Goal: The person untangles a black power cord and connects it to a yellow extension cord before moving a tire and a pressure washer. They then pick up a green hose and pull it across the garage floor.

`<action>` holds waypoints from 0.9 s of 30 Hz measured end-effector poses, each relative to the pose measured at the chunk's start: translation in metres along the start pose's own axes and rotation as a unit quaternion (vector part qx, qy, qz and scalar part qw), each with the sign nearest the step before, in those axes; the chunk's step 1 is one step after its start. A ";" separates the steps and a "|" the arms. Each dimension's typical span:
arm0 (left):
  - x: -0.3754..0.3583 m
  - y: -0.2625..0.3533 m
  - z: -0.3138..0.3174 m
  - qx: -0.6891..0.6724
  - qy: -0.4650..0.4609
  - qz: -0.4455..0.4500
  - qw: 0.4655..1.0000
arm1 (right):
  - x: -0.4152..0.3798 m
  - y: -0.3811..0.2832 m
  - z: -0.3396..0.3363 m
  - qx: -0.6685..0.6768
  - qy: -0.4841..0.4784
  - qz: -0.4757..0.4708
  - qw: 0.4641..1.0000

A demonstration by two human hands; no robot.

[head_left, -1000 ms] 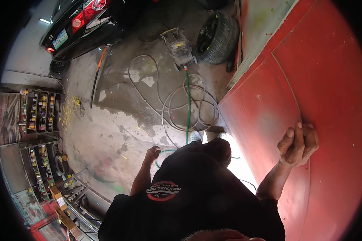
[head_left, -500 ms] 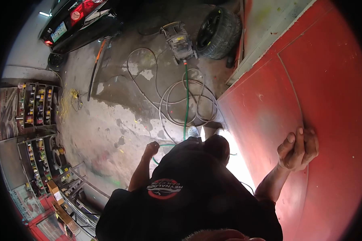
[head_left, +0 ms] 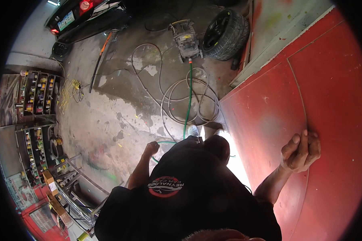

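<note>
My right hand (head_left: pixel 301 152) is raised at the red panel (head_left: pixel 265 112) on the right, its fingers curled together and thumb up. A thin cord-like line (head_left: pixel 298 90) runs down the panel to the fingertips and continues below the hand. What the fingers grip there, I cannot tell. Down at my left side, my left hand (head_left: pixel 151 148) is closed in a loose fist with nothing showing in it. Behind that fist the green hose (head_left: pixel 188 96) bends across the floor, coming from a pressure washer (head_left: pixel 186 40).
Coiled grey hose (head_left: pixel 169 112) lies in front of my feet. A wheel with a tire (head_left: pixel 226 35) leans by the wall, and a black car (head_left: pixel 84 30) stands far left. Shelves of cans (head_left: pixel 38 94) and a metal frame (head_left: pixel 80 168) line the left. An orange-and-black bar (head_left: pixel 100 60) rests on the floor.
The view has shifted a little, so the washer, tire and car sit slightly farther right. My right hand stays at the line on the red panel; my left fist hangs in the same place.
</note>
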State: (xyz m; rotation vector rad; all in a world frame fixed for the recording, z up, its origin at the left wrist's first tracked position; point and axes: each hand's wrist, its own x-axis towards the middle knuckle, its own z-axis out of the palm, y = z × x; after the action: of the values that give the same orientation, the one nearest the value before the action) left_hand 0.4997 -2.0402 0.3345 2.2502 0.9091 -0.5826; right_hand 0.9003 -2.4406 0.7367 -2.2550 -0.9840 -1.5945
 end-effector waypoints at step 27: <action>-0.003 0.007 0.006 -0.067 0.038 0.007 0.997 | 0.002 0.000 -0.001 -0.004 0.003 -0.022 1.000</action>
State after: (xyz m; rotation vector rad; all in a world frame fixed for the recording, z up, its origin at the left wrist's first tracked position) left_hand 0.5021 -2.0497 0.3351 2.1678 0.9401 -0.4188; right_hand 0.9002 -2.4400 0.7387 -2.2478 -1.0348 -1.6253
